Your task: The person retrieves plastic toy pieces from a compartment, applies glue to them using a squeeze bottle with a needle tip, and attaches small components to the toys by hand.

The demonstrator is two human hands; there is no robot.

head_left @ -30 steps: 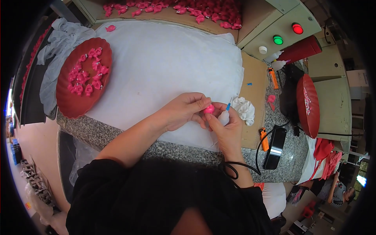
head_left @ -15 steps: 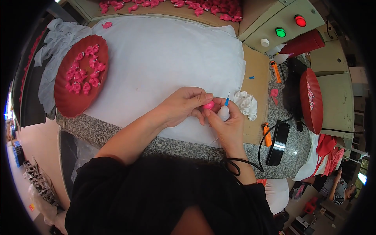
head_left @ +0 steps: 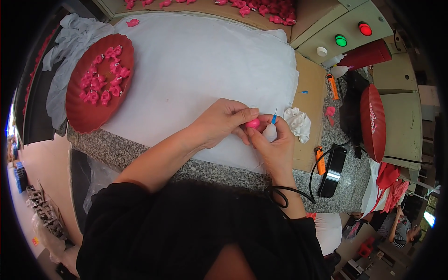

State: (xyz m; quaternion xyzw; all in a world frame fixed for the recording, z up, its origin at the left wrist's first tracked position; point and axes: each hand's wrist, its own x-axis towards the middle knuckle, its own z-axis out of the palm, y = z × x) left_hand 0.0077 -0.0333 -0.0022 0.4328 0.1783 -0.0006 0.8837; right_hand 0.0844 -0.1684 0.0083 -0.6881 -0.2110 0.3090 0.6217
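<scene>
Between the fingers of my left hand (head_left: 219,122) is a small glossy pink plastic piece (head_left: 253,123), its details mostly covered by thumb and fingers. My right hand (head_left: 279,148) is closed around a small white squeeze bottle (head_left: 269,133) with a blue needle tip (head_left: 274,119) pointing up and away. The right thumb also touches the pink piece from the near side. Both hands are together over the right front part of the white cloth (head_left: 200,70). At the left, a red scalloped plate (head_left: 79,109) holds several similar pink figures (head_left: 95,83).
A crumpled white tissue (head_left: 298,124) lies right of my hands on cardboard (head_left: 309,144). Beyond are orange lighters (head_left: 319,160), a black phone (head_left: 332,171) with a cable, and a red dish (head_left: 373,130). A control box (head_left: 345,28) stands at the back right; pink figures (head_left: 261,10) fill a rear shelf.
The whole view has shifted slightly, moving the table things a little to the right. My hands keep the same grip on the pink piece and the bottle.
</scene>
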